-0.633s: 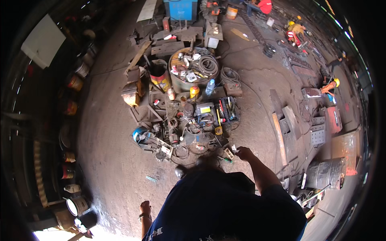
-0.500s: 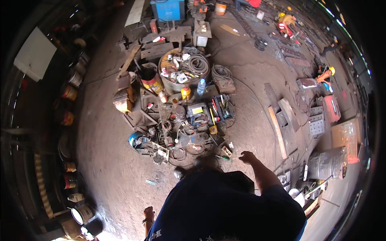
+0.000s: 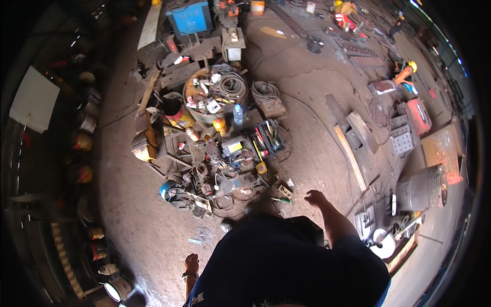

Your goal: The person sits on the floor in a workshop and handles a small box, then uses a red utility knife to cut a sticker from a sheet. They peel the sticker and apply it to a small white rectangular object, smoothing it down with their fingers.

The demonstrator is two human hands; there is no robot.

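The person stands on a stained concrete floor [image 3: 317, 138], looking straight down over a dark blue shirt that fills the lower middle of the view. The right hand [image 3: 315, 197] is stretched forward at the end of a bare forearm, hanging in the air above the floor; its grip is released, fingers loose and holding nothing. Nearest to it, just ahead and to its left, lies a green-handled screwdriver [image 3: 281, 200] on the floor, and beside that a small pale block [image 3: 285, 191]; the hand touches neither. The left hand [image 3: 191, 264] hangs low at the person's side near the bottom edge, with a band at the wrist; it is small and partly cut off by the shirt, so I cannot tell whether its grip is clenched or slack, though nothing shows in it. In front of the person spreads a dense heap of scrap and tools: a round drum top [image 3: 194, 92] loaded with a coil of grey hose [image 3: 232, 86], a clear plastic bottle [image 3: 238, 115] standing next to it, a yellow tape measure [image 3: 262, 168], and a blue ring-shaped part [image 3: 169, 188] at the heap's left edge. A blue box-shaped machine [image 3: 190, 18] sits far ahead. To the right, well apart, long wooden planks [image 3: 350, 151] lie on the floor, and a grey metal drum [image 3: 422, 187] stands near them.
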